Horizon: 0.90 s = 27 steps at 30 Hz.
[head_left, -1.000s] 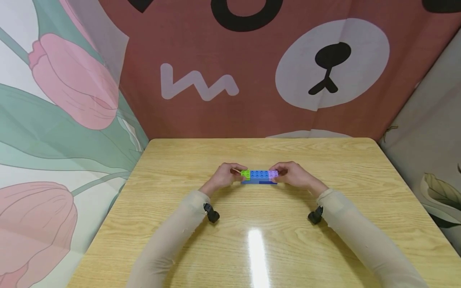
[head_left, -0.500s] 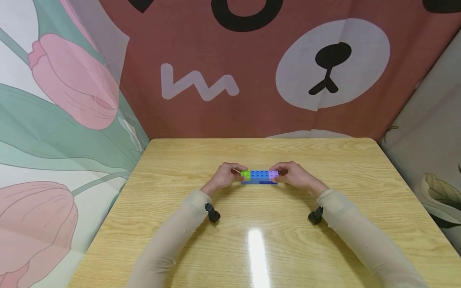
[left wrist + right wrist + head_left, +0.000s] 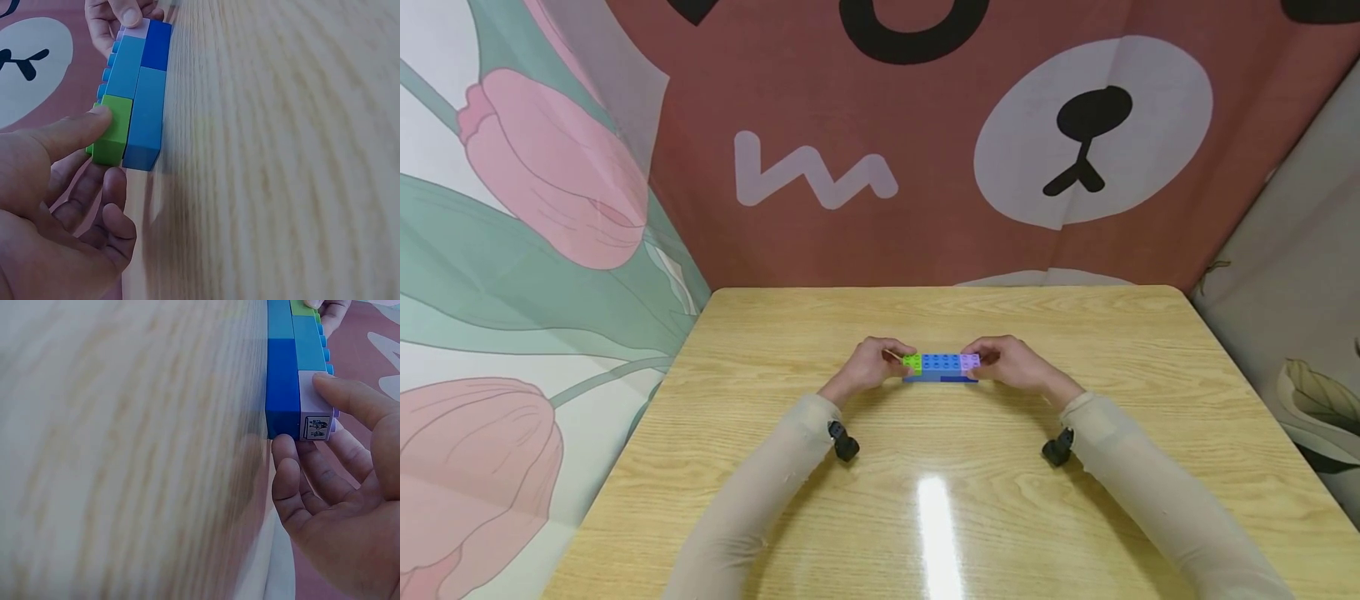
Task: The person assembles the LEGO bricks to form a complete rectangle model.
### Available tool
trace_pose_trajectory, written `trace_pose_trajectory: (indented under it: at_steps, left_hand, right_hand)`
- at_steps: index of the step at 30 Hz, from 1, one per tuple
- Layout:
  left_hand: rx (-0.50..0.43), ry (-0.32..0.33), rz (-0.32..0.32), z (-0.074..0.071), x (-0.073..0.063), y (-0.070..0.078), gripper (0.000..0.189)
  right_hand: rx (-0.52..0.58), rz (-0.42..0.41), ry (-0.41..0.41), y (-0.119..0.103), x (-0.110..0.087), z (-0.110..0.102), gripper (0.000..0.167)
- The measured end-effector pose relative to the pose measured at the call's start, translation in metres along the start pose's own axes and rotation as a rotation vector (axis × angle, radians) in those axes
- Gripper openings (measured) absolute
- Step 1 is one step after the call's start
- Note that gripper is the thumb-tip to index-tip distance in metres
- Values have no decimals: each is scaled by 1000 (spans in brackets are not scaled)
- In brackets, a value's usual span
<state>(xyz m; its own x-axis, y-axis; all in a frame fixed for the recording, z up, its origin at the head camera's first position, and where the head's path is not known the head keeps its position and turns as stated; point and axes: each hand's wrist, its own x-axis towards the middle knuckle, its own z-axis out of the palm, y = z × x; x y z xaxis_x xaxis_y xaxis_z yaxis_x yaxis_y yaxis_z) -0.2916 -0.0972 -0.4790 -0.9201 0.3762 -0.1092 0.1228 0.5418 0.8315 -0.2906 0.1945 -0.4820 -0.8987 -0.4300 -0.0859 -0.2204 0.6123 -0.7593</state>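
Observation:
A two-layer row of toy building bricks stands on the wooden table (image 3: 940,433), studs up. Its top layer has a green brick (image 3: 112,134) at the left end, a blue brick (image 3: 941,363) in the middle and a lilac brick (image 3: 314,394) at the right end. Below them lie a lighter blue brick (image 3: 147,119) and a dark blue brick (image 3: 282,387), end to end. My left hand (image 3: 868,363) pinches the green brick, thumb on its near side. At the other end my right hand (image 3: 1011,363) pinches the lilac brick, which bears a small printed picture.
Behind the table hangs a reddish-brown cloth (image 3: 925,242) with a bear's face. A tulip-patterned cloth (image 3: 557,167) hangs along the left and a leaf-patterned one (image 3: 1300,250) along the right. Small black cameras (image 3: 846,442) sit at both wrists.

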Motion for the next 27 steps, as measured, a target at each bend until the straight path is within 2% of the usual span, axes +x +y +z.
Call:
trace_pose_trajectory:
  at_steps: [13, 27]
  left_hand:
    - [-37, -10, -19, 1, -1, -2, 30]
    - [-43, -26, -9, 1, 1, -9, 32]
  right_hand:
    - [9, 15, -4, 0, 1, -1, 27]
    - [10, 17, -6, 1, 2, 1, 27]
